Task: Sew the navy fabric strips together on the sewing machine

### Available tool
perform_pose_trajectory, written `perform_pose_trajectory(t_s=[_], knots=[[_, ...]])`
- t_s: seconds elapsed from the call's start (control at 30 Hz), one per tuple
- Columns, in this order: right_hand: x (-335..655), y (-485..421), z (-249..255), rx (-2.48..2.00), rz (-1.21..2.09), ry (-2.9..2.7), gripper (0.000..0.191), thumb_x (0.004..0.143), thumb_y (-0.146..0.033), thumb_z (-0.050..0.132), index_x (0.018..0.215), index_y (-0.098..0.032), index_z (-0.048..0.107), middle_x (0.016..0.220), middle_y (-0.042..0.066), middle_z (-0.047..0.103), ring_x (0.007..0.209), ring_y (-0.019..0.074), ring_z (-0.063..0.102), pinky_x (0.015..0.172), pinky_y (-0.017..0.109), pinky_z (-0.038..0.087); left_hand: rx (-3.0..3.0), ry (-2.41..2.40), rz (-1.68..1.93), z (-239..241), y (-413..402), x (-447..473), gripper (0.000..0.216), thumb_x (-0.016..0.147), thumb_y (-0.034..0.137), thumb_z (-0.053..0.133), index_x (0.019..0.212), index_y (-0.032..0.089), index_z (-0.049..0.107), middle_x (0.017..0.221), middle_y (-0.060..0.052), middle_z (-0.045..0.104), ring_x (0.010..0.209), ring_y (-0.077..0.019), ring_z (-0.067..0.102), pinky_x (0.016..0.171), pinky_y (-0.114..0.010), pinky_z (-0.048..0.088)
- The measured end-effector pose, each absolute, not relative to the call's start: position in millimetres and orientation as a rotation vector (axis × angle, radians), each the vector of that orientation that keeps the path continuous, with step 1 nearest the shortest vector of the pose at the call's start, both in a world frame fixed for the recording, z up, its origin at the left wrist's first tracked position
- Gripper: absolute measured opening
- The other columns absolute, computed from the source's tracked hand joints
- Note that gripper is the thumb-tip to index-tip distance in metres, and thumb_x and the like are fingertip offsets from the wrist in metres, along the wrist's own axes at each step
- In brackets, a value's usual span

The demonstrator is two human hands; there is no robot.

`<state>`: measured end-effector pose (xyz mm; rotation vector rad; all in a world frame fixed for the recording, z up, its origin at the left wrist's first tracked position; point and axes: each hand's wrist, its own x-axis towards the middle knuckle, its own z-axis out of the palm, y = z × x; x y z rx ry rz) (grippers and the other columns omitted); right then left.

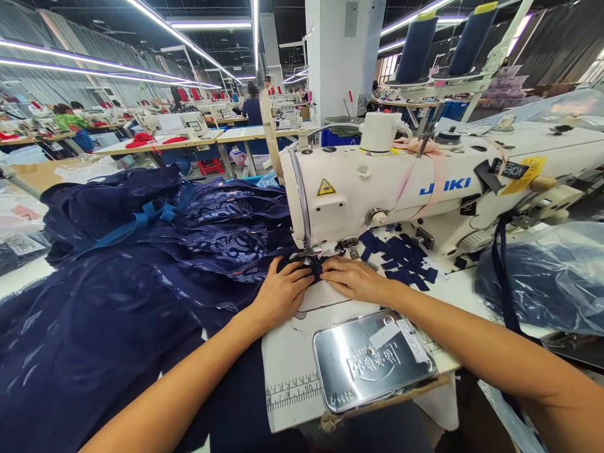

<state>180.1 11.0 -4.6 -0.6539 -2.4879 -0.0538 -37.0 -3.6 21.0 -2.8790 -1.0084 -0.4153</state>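
Observation:
Navy garment (236, 245) fabric with shiny embroidered patterns runs from the left up to the presser foot (309, 255) of a white sewing machine (358, 195). Close to the foot, my left hand (285, 290) bears down on the cloth, its fingers pointing right and closed on the navy material. From the other side my right hand (353, 280) has its fingertips on the edge of the same cloth, just right of the foot. Only a small dark part of the cloth shows between the hands; the needle point is hidden.
Small navy fabric pieces (403, 261) lie scattered right of the needle area. A shiny metal tin lid (372, 358) with labels rests at the table's front, beside a printed ruler (292, 390). Clear plastic-wrapped bundle (542, 277) sits right; thread cones (415, 47) stand above.

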Motion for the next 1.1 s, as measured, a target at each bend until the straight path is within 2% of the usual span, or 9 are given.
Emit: perform_pose_trajectory(t_s=[0.53, 0.9, 1.1], knots=[[175, 10, -6, -0.726, -0.033, -2.487, 0.025, 0.089, -0.017, 0.038, 0.097, -0.013, 0.061, 0.095, 0.010, 0.057, 0.089, 0.0181, 0.055, 0.076, 0.033, 0.051, -2.928, -1.042, -0.421, 19, 4, -39, 0.034, 0.082, 0.011, 0.039, 0.107, 0.021, 0.060, 0.116, -0.007, 0.059, 0.111, -0.0235, 0.049, 0.099, -0.058, 0.018], [177, 16, -9, -0.854, -0.053, -2.446, 0.024, 0.083, -0.021, 0.049, 0.102, -0.014, 0.061, 0.106, 0.010, 0.060, 0.094, 0.0196, 0.058, 0.080, 0.033, 0.051, -2.912, -1.076, -0.373, 22, 19, -39, 0.037, 0.079, 0.011, 0.038, 0.107, 0.021, 0.060, 0.117, -0.007, 0.058, 0.111, -0.0243, 0.049, 0.095, -0.057, 0.024], [177, 27, -11, -0.997, 0.075, -2.373, 0.024, 0.082, -0.021, 0.050, 0.102, -0.014, 0.062, 0.101, 0.008, 0.064, 0.094, 0.0215, 0.059, 0.084, 0.036, 0.048, -2.883, -1.094, -0.332, 25, 29, -37, 0.038, 0.076, 0.009, 0.039, 0.105, 0.020, 0.061, 0.116, -0.006, 0.059, 0.109, -0.0259, 0.050, 0.092, -0.056, 0.029]])
